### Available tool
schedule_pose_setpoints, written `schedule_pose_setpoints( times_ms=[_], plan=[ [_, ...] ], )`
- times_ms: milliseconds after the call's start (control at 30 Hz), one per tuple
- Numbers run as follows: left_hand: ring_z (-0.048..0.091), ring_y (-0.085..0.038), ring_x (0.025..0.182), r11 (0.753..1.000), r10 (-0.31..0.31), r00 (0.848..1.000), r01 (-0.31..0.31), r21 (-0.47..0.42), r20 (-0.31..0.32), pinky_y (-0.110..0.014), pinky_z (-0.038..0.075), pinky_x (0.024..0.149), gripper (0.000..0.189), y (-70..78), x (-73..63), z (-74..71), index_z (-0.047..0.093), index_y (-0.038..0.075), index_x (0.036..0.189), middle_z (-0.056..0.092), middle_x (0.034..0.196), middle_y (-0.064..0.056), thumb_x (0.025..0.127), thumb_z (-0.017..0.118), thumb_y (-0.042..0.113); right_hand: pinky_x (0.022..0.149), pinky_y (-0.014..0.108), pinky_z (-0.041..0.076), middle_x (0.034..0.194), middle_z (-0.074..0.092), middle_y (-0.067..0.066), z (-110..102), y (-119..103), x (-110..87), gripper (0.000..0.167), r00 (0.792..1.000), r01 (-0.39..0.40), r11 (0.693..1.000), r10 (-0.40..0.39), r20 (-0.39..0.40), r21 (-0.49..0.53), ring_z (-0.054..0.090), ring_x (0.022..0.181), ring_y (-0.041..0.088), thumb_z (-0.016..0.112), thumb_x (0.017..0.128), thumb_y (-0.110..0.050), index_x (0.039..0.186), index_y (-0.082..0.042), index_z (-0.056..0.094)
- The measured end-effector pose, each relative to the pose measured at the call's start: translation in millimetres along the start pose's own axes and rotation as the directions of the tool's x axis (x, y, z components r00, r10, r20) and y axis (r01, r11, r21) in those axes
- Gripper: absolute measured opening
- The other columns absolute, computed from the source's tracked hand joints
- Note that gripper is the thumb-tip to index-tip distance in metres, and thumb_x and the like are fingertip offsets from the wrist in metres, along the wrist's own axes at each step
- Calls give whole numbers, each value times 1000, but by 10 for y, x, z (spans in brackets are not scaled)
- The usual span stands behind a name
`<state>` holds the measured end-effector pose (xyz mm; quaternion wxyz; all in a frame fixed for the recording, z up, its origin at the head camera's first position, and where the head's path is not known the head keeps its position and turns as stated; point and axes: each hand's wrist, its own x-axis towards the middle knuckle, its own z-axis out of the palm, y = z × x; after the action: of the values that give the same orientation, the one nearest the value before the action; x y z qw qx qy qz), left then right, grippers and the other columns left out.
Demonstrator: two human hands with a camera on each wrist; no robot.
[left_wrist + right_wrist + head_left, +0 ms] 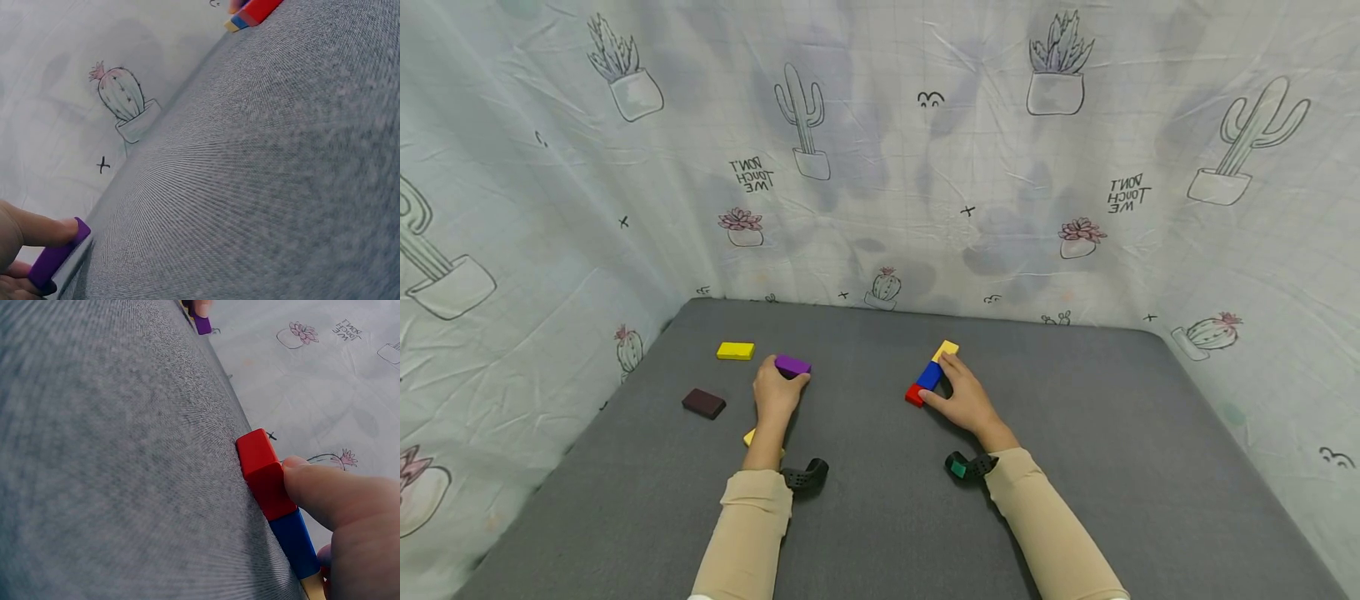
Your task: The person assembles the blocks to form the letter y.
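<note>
My left hand pinches a purple block between thumb and fingers at the table's left half. In the left wrist view the purple block is tilted, its lower end close to the cloth. My right hand rests against a slanting row of blocks: a red block nearest, a blue block in the middle and a pale yellow block farthest. The thumb touches the red block's side in the right wrist view; the other fingers lie by the blue and pale yellow blocks, partly hidden.
A bright yellow block lies at the far left, with a dark brown block nearer. Another pale yellow block is partly covered by the left forearm. Grey cloth covers the table; a printed curtain hangs behind.
</note>
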<state>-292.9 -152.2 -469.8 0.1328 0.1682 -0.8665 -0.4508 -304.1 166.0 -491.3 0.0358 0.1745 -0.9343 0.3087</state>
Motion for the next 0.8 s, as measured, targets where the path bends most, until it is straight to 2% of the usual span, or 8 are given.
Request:
schedule_pose_setpoints(
  times_ms=[133,333,667,800],
  plan=[
    [41,-45,127,1000,6,1000,-6,-15,-3,-56,35,105,72,8,2,-2,36,-6,141,44,137,-29,84,72,19,113,54,25,155,25,17,1,-2,-1,80,1000,-2,1000,2,4,-2,22,143,35,63,89,-43,147,1,30],
    [42,-44,126,999,49,999,-50,-15,-16,-56,35,104,72,49,-8,0,38,-4,141,44,138,-28,84,73,22,113,54,25,155,25,17,-2,-4,-4,80,1000,-3,1000,3,0,2,22,143,36,63,89,-43,147,1,30],
    [35,-42,133,991,129,992,-129,-25,14,-56,30,109,73,151,-58,22,37,0,143,38,145,-25,85,72,24,113,54,25,155,26,17,4,5,-3,80,1000,0,1000,1,-8,7,22,143,36,63,88,-43,146,1,31],
    [32,-42,136,989,144,989,-143,-38,19,-56,29,110,72,180,-77,52,37,1,143,36,147,-25,84,73,24,113,54,25,155,26,17,9,7,-4,80,1000,1,1000,-1,-9,2,23,143,36,63,88,-44,146,2,31]
  ],
)
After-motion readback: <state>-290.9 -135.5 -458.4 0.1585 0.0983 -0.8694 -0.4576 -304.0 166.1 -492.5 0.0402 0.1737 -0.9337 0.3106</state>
